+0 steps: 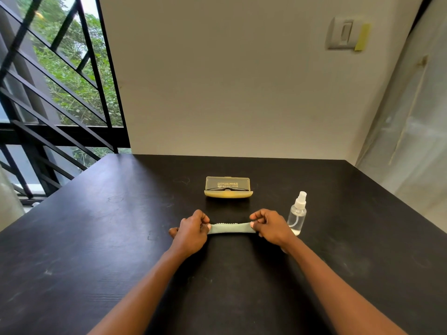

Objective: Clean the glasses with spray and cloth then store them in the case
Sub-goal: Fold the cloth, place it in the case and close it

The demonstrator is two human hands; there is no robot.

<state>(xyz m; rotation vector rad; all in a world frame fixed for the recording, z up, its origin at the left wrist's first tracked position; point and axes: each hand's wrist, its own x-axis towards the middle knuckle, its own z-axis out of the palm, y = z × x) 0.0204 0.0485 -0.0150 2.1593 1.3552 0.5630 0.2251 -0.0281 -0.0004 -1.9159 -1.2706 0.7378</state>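
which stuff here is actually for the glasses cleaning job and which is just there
For the job:
- cloth, stretched between left hand and right hand
- spray bottle, standing by the right hand
- case, lid open
- glasses, lying in the case

Just there:
- wall switch
- window bars
- table, only the work surface

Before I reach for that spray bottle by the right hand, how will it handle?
The spray bottle stands tall and narrow, so a sideways nudge would probably tip it. It looks like clear plastic, only partly filled, so likely light. Its smooth round body may roll if knocked over.
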